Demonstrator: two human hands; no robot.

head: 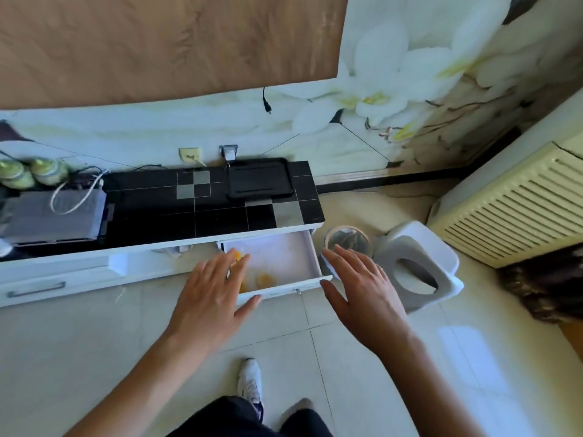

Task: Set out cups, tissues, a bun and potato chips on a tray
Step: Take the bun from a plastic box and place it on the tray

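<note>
A black tray (pixel 259 179) lies on the low black-tiled cabinet (pixel 151 216) near its right end, with nothing on it. Below it a white drawer (pixel 284 257) stands pulled out, holding blurred yellow-orange items (pixel 264 280) that I cannot identify. My left hand (pixel 217 291) hovers over the drawer's front left part, fingers spread, holding nothing. My right hand (pixel 356 285) is open beside the drawer's right front corner, also holding nothing.
A small bin with a plastic liner (pixel 347 239) stands on the floor right of the drawer. A white plastic stool (pixel 416 263) is next to it and a radiator (pixel 517 203) at the right wall. A grey box (pixel 53 216) and green jars (pixel 31 173) sit at the cabinet's left.
</note>
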